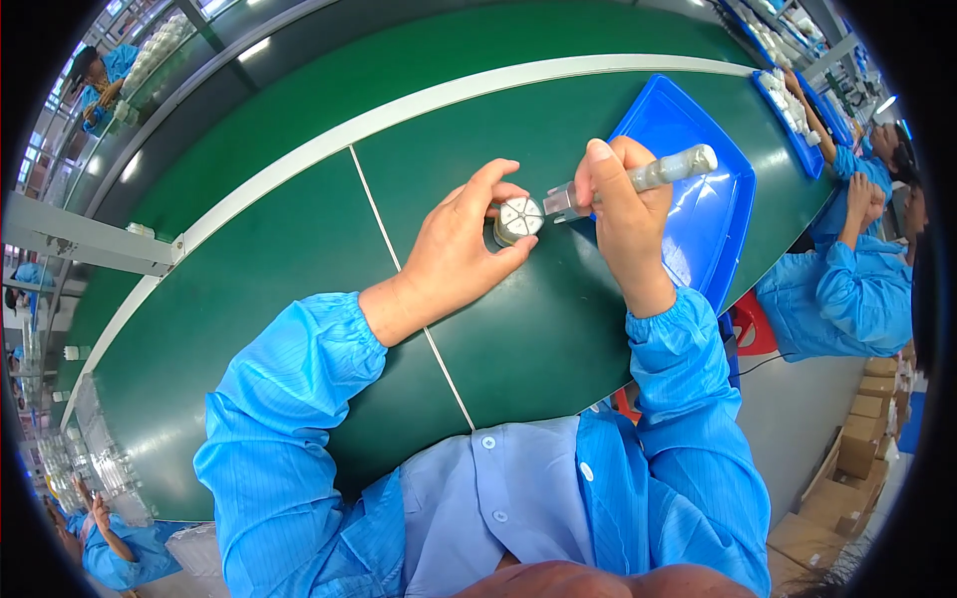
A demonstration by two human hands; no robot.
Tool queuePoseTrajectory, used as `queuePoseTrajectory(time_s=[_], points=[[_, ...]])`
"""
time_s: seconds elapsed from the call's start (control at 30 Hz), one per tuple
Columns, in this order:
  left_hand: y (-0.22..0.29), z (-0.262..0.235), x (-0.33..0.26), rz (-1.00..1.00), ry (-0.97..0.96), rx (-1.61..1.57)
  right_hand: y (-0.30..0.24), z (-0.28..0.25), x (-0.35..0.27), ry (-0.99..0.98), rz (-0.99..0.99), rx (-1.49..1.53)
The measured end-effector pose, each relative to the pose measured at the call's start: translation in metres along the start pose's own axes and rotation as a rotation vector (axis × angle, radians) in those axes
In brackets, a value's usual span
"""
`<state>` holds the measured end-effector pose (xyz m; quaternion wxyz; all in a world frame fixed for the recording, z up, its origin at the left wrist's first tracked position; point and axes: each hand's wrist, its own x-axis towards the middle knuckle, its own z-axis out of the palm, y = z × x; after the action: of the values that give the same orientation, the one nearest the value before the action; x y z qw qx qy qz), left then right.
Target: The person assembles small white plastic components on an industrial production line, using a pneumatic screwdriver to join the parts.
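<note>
Over the green work surface, my left hand (456,247) holds a small round part (520,217) between thumb and fingers. Its white top is split into wedge-shaped segments by dark lines, and its side looks greyish. Closed around a hand tool, my right hand (630,204) is just right of that part. The tool (674,167) has a pale, worn handle, apparently wrapped, that points up to the right. Its flat metal end points left and reaches close to the rim of the round part; whether they touch, I cannot tell.
A blue tray (733,224) lies beyond and right of my right hand. Past it are another tray of white parts (788,105) and people in blue workwear (832,289). A white strip (439,97) crosses the green belt; a metal post (90,234) stands left. Clear plastic trays (105,453) lie lower left.
</note>
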<state>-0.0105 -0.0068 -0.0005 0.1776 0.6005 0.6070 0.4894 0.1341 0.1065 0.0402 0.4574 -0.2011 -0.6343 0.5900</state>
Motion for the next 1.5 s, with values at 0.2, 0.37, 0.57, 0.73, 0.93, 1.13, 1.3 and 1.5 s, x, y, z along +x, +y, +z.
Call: queuePoseTrajectory(time_s=[0.2,0.37,0.57,0.73,0.93,1.13,1.3,1.5], points=[[0.000,-0.002,0.001,-0.002,-0.060,-0.052,0.007,0.001,0.002,-0.069,0.046,-0.098],[0.004,0.000,0.004,0.096,-0.016,0.062,0.006,0.004,0.002,-0.097,0.044,-0.157],[0.001,0.000,0.003,-0.030,-0.035,0.048,0.002,-0.004,0.005,-0.006,0.023,0.006],[-0.003,0.001,0.000,0.061,-0.050,-0.033,0.006,0.001,0.003,-0.057,0.037,-0.055],[0.008,-0.002,0.001,0.073,-0.036,0.004,0.007,0.004,0.003,-0.082,0.065,-0.127],[-0.001,0.001,-0.001,-0.026,-0.038,-0.021,0.007,-0.002,0.004,-0.053,0.017,-0.036],[-0.004,-0.001,0.001,0.015,-0.104,-0.085,0.004,-0.003,0.005,-0.048,0.040,0.002],[-0.007,-0.001,0.003,0.029,-0.132,-0.113,0.008,-0.002,0.007,-0.131,0.054,-0.110]])
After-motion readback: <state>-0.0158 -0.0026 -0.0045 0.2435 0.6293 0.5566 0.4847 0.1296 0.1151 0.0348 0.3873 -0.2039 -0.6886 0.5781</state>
